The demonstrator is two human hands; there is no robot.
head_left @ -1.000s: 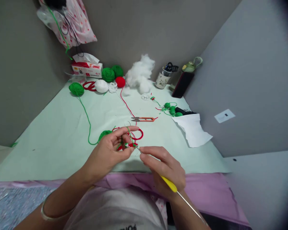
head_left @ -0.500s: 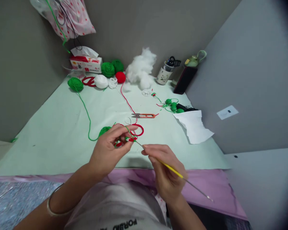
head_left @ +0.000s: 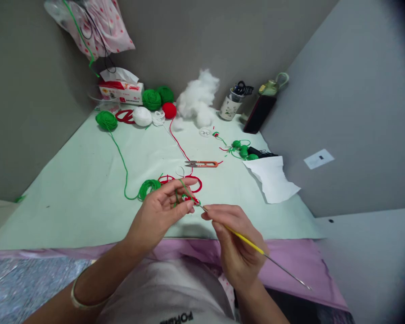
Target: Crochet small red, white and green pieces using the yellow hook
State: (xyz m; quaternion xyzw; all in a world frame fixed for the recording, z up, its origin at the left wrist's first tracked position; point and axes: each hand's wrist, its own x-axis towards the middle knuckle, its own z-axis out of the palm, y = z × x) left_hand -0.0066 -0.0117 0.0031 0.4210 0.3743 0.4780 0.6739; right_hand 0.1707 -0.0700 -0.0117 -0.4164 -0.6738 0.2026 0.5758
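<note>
My left hand pinches a small red, white and green crochet piece between thumb and fingers, with green yarn running over the raised index finger. In my right hand is a crochet hook with a yellow grip, held like a pencil. Its tip meets the right end of the crochet piece; the exact stitch is too small to make out. Just behind the left hand lie a coil of green yarn and loops of red yarn.
Orange thread snips lie beyond my hands. Yarn balls, including a red ball, sit at the back beside white stuffing and a tissue box. To the right are green crocheted pieces, white paper and a phone.
Both hands have shifted slightly to the right, with the crochet piece and hook. The hook's far end has swung right and down. More of the green coil shows behind the left hand.
</note>
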